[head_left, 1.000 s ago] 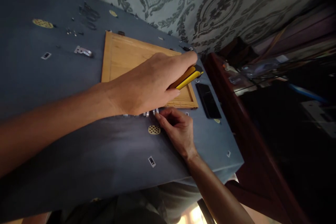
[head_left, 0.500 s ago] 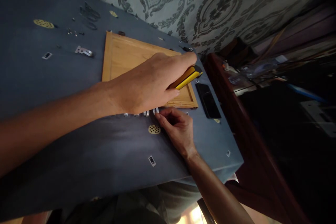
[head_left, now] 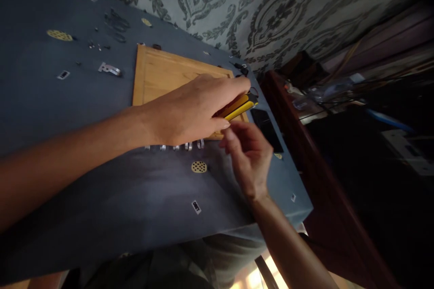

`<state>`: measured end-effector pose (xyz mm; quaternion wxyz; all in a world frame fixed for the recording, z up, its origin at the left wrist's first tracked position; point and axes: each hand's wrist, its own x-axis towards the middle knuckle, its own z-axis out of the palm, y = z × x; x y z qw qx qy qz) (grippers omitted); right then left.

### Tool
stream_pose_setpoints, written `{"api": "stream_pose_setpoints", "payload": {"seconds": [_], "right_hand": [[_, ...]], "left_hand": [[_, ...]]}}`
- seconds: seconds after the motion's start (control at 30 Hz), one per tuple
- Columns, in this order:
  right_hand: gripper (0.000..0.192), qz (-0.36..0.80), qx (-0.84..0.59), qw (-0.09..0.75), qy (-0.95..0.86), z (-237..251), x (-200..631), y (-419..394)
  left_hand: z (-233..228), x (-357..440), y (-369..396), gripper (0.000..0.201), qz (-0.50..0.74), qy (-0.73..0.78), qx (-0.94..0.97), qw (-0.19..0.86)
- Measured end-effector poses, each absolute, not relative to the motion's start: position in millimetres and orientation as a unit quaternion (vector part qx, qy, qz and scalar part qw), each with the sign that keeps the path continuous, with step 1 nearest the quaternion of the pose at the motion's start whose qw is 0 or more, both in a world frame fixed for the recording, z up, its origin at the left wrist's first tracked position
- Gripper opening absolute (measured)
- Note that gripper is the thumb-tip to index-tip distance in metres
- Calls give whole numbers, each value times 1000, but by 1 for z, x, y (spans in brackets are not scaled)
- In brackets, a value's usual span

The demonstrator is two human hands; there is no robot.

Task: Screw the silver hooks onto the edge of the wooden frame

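Fingers of the left hand are wrapped around a yellow and black tool, with the thumb along the near side of it. The back of this hand faces up, and its arm comes in from the left. The tool is over the right part of a flat wooden board with a raised edge, and one end of it sticks out past the hand. I cannot tell if the tool touches the wood. The right hand is just beside the left thumb, near the board's close right corner. Its fingers are bent in toward its thumb, but they are blurry, so I cannot tell if they hold something small. Along the near edge of the board there is a row of little shiny metal curls, partly hidden by the left wrist. The board lies on a blue-gray cloth with yellow spotted shapes printed on it. To the left of the board is a bent silver metal piece, and a bit farther back are some tiny bits, too small to name. A black phone lies to the right, partly behind the right hand. Behind everything hangs a pale cloth with big dark swirls.
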<state>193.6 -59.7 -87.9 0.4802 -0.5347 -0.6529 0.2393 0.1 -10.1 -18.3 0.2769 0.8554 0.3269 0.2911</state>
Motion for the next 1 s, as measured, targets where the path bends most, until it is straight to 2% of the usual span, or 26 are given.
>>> {"api": "stream_pose_setpoints", "payload": {"seconds": [0.07, 0.2, 0.43, 0.53, 0.6, 0.67, 0.8, 0.9, 1.0], "right_hand": [[23, 191, -490, 527, -668, -70, 192, -54], [16, 129, -424, 545, -712, -39, 180, -44], [9, 128, -420, 549, -711, -34, 172, -38], [8, 126, -413, 553, -712, -37, 173, -38], [9, 128, -420, 553, -708, -37, 173, -38], [16, 132, -429, 557, -699, -38, 171, -37], [37, 142, -415, 576, -690, -40, 170, -34], [48, 157, -403, 557, -709, -42, 172, -31], [50, 159, -396, 547, -720, -44, 174, -31]], "left_hand": [[-19, 0, -9, 19, 298, 323, 853, 282], [-23, 1, -6, 11, 312, 309, 850, 290], [-23, 1, -1, 7, 274, 346, 861, 252], [-8, -7, 0, 16, 204, 363, 877, 239], [4, -13, 0, 22, 204, 380, 869, 244], [14, -16, -2, 24, 260, 372, 855, 252], [19, -10, -9, 14, 359, 304, 852, 229], [17, -1, -12, 21, 324, 306, 881, 161], [17, 6, -12, 28, 282, 331, 897, 78]]}}
